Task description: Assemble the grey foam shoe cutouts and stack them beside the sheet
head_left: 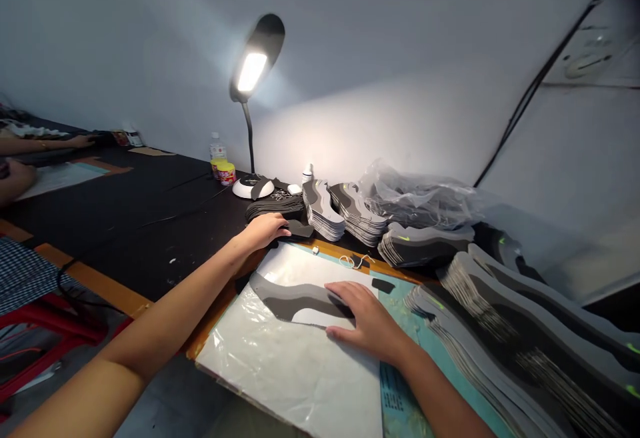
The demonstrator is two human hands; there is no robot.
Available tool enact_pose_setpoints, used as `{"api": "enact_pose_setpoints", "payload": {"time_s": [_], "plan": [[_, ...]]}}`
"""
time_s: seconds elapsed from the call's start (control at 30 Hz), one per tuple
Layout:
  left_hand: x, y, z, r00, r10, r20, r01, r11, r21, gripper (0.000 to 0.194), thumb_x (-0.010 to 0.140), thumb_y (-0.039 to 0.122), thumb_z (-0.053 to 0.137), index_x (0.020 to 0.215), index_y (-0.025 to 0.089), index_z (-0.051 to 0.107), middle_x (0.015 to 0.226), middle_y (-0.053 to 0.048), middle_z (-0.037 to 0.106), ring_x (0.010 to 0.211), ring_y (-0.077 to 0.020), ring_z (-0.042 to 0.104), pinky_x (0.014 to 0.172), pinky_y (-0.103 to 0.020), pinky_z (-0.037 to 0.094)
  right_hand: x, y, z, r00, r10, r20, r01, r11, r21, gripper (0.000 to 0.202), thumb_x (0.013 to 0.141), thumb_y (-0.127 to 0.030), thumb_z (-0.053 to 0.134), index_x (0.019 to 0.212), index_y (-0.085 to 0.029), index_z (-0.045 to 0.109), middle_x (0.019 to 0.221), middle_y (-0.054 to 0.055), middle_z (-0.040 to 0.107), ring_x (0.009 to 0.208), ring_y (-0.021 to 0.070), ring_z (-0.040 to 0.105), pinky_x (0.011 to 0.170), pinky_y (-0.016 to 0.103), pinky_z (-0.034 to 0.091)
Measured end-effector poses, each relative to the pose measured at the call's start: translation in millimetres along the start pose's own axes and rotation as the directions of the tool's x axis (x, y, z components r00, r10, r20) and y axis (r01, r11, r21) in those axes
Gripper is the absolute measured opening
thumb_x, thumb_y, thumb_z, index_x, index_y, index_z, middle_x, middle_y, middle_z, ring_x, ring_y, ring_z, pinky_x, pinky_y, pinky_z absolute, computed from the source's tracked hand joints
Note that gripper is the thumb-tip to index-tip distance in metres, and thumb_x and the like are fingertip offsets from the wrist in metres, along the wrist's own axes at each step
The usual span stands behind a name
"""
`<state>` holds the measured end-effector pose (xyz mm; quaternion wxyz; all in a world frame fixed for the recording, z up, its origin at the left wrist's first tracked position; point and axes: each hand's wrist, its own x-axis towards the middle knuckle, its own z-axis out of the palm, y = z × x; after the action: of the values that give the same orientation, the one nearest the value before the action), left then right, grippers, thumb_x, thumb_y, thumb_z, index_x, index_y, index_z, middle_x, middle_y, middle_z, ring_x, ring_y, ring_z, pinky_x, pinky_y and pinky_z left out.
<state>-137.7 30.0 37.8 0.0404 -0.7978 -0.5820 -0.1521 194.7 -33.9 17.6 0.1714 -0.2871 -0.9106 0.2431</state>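
At a lamplit black surface, the right hand lies flat, fingers spread, pressing a grey cut shoe piece onto a clear plastic sheet. The left hand reaches left of it, fingers pinching a small dark piece. Stacks of cut pieces and a plastic bag crowd behind. Print on the teal mat is unreadable.

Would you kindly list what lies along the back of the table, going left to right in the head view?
Water bottle → yellow jar → lamp base → small white bottle → crumpled plastic bag.
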Motion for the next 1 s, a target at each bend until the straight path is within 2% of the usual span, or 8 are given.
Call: {"api": "enact_pose_setpoints", "payload": {"time_s": [0.27, 0.43, 0.57, 0.63, 0.7, 0.77, 0.9, 1.0], "plan": [[-8, 2, 2.8, 0.993, -0.03, -0.115, 0.023, 0.998, -0.063, 0.028, 0.093, 0.035, 0.06, 0.107, 0.015, 0.072, 0.106, -0.012, 0.069, 0.095, -0.0252, 0.067, 0.08, -0.031, 0.051, 3, -3, 8, 0.999, -0.029, -0.021, 0.028, 0.998, -0.064, 0.061, 0.08, -0.048, 0.072, 0.134, -0.026, 0.053, 0.133, 0.01, 0.06, 0.123, 0.0298, 0.053, 0.106, 0.046, 0.04], [-10, 7, -9.7, 0.97, 0.015, -0.241, -0.042, 0.993, -0.109, 0.035, 0.094, 0.04, 0.057, 0.113, 0.013, 0.07, 0.108, -0.015, 0.069, 0.095, -0.0255, 0.065, 0.083, -0.035, 0.051, 2, 1, 3, 0.998, -0.045, -0.035, 0.041, 0.994, -0.105, 0.072, 0.079, -0.054, 0.072, 0.14, -0.024, 0.049, 0.139, 0.012, 0.057, 0.128, 0.0308, 0.05, 0.111, 0.049, 0.034], [-15, 44, -21.0, 0.932, 0.216, -0.289, -0.256, 0.961, -0.106, 0.034, 0.09, 0.046, 0.062, 0.111, 0.02, 0.071, 0.106, -0.009, 0.071, 0.095, -0.0225, 0.064, 0.089, -0.035, 0.048, 0, 13, -12, 0.97, 0.014, -0.244, -0.024, 0.999, -0.038, 0.053, 0.094, -0.055, 0.049, 0.136, -0.023, 0.053, 0.132, 0.01, 0.062, 0.123, 0.0282, 0.053, 0.109, 0.045, 0.035], [-20, 73, -19.5, 0.854, 0.391, -0.343, -0.431, 0.901, -0.044, 0.031, 0.089, 0.046, 0.064, 0.104, 0.021, 0.072, 0.094, -0.007, 0.073, 0.082, -0.0197, 0.065, 0.079, -0.032, 0.049, -1, 22, -20, 0.908, 0.155, -0.389, -0.124, 0.987, 0.103, 0.046, 0.1, -0.05, 0.033, 0.124, -0.022, 0.06, 0.11, 0.008, 0.07, 0.106, 0.0239, 0.061, 0.096, 0.038, 0.043], [-27, 102, -13.5, 0.799, 0.482, -0.359, -0.525, 0.851, -0.026, 0.029, 0.09, 0.045, 0.062, 0.1, 0.019, 0.071, 0.089, -0.007, 0.073, 0.076, -0.0184, 0.064, 0.072, -0.03, 0.048, -2, 31, -25, 0.849, 0.307, -0.43, -0.21, 0.943, 0.258, 0.048, 0.101, -0.051, 0.03, 0.111, -0.021, 0.066, 0.086, 0.004, 0.069, 0.083, 0.0199, 0.062, 0.079, 0.032, 0.046], [-34, 125, -5.7, 0.816, 0.49, -0.307, -0.54, 0.835, -0.102, 0.029, 0.091, 0.046, 0.06, 0.097, 0.019, 0.069, 0.086, -0.007, 0.072, 0.076, -0.0182, 0.064, 0.07, -0.029, 0.047, -2, 37, -28, 0.861, 0.377, -0.342, -0.25, 0.898, 0.362, 0.052, 0.098, -0.055, 0.032, 0.1, -0.019, 0.07, 0.073, 0.002, 0.063, 0.07, 0.0171, 0.057, 0.067, 0.028, 0.043], [-43, 143, 6.7, 0.929, 0.363, -0.075, -0.366, 0.864, -0.346, 0.027, 0.091, 0.045, 0.059, 0.099, 0.019, 0.062, 0.088, -0.005, 0.069, 0.074, -0.0178, 0.062, 0.064, -0.026, 0.044, -5, 39, -32, 0.953, 0.294, -0.077, -0.219, 0.839, 0.499, 0.057, 0.096, -0.057, 0.036, 0.086, -0.016, 0.074, 0.068, 0.002, 0.059, 0.062, 0.0138, 0.048, 0.059, 0.025, 0.038], [-43, 140, 9.5, 0.95, 0.3, 0.092, -0.239, 0.881, -0.408, 0.026, 0.089, 0.044, 0.06, 0.101, 0.02, 0.06, 0.09, -0.004, 0.067, 0.076, -0.0189, 0.06, 0.065, -0.026, 0.041, -7, 35, -36, 0.966, 0.248, -0.076, -0.155, 0.787, 0.597, 0.056, 0.096, -0.055, 0.036, 0.087, -0.016, 0.074, 0.073, 0.003, 0.061, 0.061, 0.0124, 0.047, 0.058, 0.025, 0.037]]}}
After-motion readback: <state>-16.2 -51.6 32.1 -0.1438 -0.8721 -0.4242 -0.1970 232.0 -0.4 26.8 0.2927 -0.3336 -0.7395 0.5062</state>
